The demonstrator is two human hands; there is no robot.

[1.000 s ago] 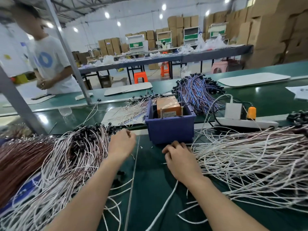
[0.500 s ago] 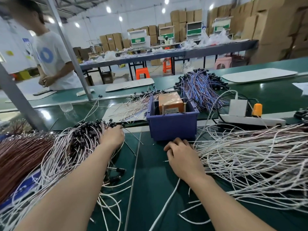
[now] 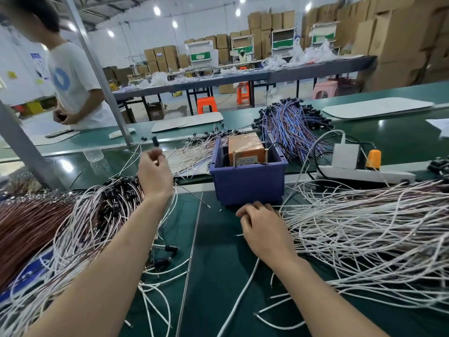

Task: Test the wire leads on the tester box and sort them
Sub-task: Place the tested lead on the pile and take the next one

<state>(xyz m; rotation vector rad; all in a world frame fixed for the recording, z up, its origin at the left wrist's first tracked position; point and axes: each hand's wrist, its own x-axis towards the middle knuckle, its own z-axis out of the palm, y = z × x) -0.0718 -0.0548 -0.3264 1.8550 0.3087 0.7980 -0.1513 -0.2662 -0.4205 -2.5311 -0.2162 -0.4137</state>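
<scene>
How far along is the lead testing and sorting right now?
Done, apparently: black-capped leads heaped at the left. In hand: the left hand pinches one lead left of the tester box; the right hand rests at the edge of the white pile. Left: that large pile, so plenty remains.

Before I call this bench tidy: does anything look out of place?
Yes. Two black-capped leads and several white leads lie loose on the green mat, outside the left pile and right pile.

Left hand (image 3: 155, 175) — fingers (image 3: 152, 156) blurred, grip unclear.
</scene>
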